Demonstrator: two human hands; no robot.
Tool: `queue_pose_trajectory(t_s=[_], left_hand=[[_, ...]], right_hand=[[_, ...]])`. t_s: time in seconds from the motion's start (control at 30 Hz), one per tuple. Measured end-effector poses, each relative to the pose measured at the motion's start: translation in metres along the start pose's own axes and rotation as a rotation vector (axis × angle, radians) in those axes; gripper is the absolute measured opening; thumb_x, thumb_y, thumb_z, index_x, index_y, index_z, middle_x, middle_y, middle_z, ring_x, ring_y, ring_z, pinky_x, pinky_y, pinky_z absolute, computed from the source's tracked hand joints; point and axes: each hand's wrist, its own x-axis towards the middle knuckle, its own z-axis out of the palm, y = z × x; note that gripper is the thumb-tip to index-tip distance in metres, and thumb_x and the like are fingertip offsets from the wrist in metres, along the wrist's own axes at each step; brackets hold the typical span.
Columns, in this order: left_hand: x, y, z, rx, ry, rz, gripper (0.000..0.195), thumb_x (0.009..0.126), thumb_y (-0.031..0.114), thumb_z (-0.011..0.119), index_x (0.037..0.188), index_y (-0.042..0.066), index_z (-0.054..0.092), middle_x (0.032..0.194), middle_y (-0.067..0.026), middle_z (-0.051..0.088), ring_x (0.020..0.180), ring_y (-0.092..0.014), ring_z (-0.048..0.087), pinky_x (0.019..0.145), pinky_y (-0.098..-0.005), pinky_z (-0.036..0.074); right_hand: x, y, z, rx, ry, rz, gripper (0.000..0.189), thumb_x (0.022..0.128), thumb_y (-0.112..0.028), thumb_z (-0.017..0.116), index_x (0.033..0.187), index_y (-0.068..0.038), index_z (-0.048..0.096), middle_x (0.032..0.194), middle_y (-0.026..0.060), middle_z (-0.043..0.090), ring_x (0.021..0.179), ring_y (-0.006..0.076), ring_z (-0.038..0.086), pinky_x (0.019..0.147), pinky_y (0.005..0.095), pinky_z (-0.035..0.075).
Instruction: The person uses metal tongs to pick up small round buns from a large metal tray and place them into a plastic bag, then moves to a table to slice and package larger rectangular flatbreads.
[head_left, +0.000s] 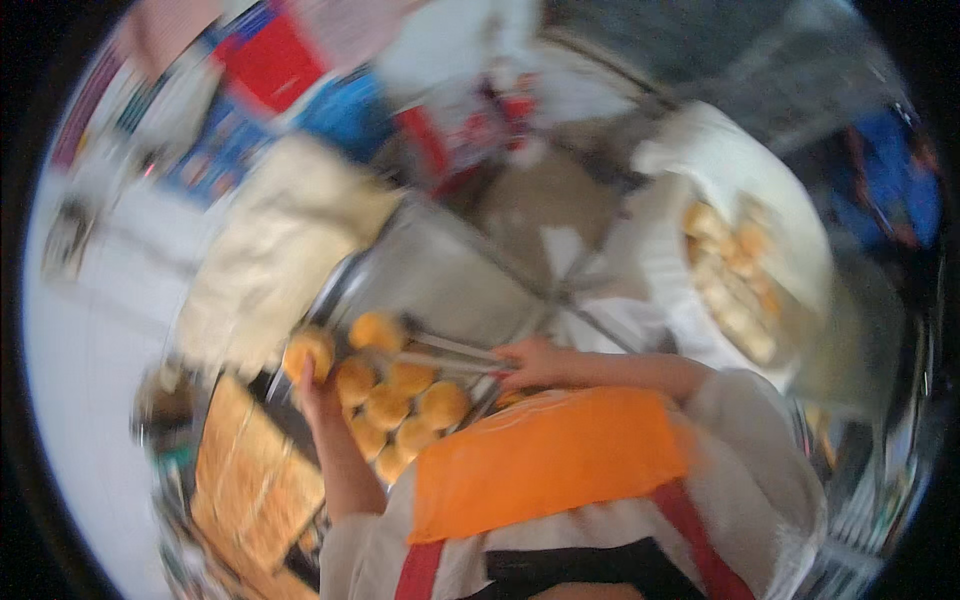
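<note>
My left hand (319, 394) holds a round golden bun (309, 355) at the left side of a metal tray (450, 262). In my right hand (534, 362) is a pair of metal tongs (454, 363), its two arms spread and pointing left over the tray. Another bun (375, 331) lies by the end of the upper arm; blur hides whether the tongs touch it. Several more round buns (386, 406) sit close together in the near part of the tray, partly covered by the tongs and my orange apron (547, 465).
A cream cloth (277, 240) lies beyond the tray's left side. Flat brown slabs (255, 480), perhaps baked, are at lower left. To the right, a white cloth or sack (780, 202) holds pale and golden bread pieces (731, 277). A person in blue (892, 180) is at far right.
</note>
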Motion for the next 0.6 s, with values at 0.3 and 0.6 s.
queue_pose_trajectory(t_s=[0.3,0.6], left_hand=[[0.0,-0.042,0.138,0.159,-0.481,-0.159,0.058,0.089,0.027,0.068,0.136,-0.001,0.047,0.135,-0.0131,0.053,0.125,-0.028,0.05,0.107,-0.044,0.04],[-0.104,-0.159,0.45,0.294,-0.953,-0.319,0.046,0.09,0.019,0.065,0.131,0.003,0.052,0.125,-0.0097,0.061,0.117,-0.024,0.059,0.1,-0.0393,0.047]], right_hand=[[-0.1,0.043,-0.039,0.08,0.23,-0.012,0.047,0.08,-0.044,0.07,0.115,-0.014,0.065,0.091,0.0156,0.069,0.082,0.0332,0.066,0.07,0.0417,0.05],[-0.293,0.077,-0.045,0.142,0.723,0.276,0.05,0.08,-0.035,0.074,0.124,-0.014,0.063,0.091,0.0147,0.07,0.08,0.0274,0.069,0.071,0.0362,0.052]])
